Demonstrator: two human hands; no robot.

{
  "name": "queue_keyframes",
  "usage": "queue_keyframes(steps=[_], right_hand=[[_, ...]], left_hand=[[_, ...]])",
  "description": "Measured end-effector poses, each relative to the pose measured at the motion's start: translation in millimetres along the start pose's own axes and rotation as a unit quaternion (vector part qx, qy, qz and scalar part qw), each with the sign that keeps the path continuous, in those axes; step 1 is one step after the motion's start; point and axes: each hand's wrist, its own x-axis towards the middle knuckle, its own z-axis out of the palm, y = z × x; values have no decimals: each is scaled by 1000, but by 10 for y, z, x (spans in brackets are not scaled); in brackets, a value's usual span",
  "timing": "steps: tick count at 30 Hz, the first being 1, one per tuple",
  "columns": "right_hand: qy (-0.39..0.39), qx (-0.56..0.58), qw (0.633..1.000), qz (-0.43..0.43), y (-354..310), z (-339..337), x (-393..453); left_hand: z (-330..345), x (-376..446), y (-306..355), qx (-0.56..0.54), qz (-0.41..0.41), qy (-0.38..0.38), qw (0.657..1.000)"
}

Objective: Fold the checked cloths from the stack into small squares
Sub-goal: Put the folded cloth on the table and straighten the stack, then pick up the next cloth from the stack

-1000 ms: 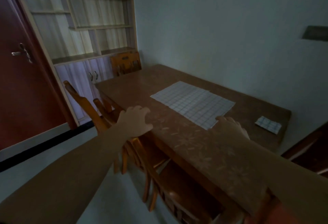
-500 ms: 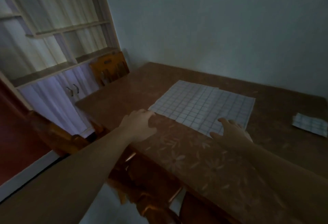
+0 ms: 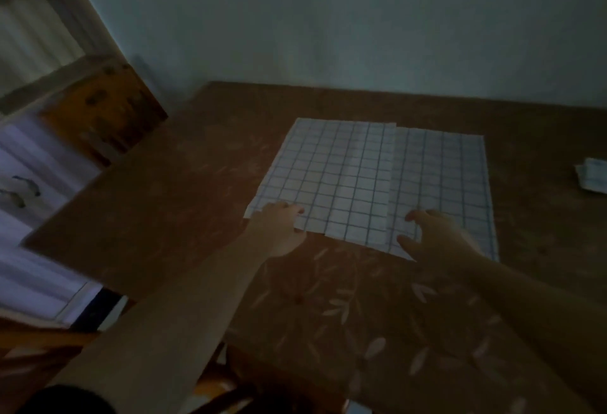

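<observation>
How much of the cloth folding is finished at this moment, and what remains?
Done: one small folded checked cloth lies at the table's far right. In hand: the left hand and right hand are on the near edge of the flat checked cloths; whether they grip yet is unclear. Left: these cloths, at least two overlapping, are all unfolded.

2 hands point(image 3: 279, 229) point(image 3: 437, 239) on checked cloths point(image 3: 361, 180), brown table point(image 3: 197, 190)

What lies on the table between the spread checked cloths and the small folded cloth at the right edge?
In the head view, only bare table shows between the spread checked cloths and the small folded cloth; nothing else is visible there, though the picture is dim.
</observation>
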Motion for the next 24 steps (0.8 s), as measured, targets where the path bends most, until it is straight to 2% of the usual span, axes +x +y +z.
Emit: queue_keyframes(steps=[4,8,11,13,15,19,24], right_hand=[[-25,23,999,21,-185,556,473],[27,-35,999,-9,-445,1054,1011],[39,-67,997,14,-549,1302,1315],[36,-80,995,45,-560,1414,1464],[25,-98,992,71,-552,1483,1544],[27,-103,991,81,-582,1564,1531],[47,-91,993,53,-688,1624,1385]], left_hand=[[308,664,-427,9,31,22,999],[596,1277,-837,9,73,100,992],[788,1565,-1021,23,78,71,994],[899,1650,-1068,15,54,20,998],[979,1669,-1066,16,41,6,999],[1060,1627,-1047,29,42,45,998],[1111,1496,-995,-5,51,63,997]])
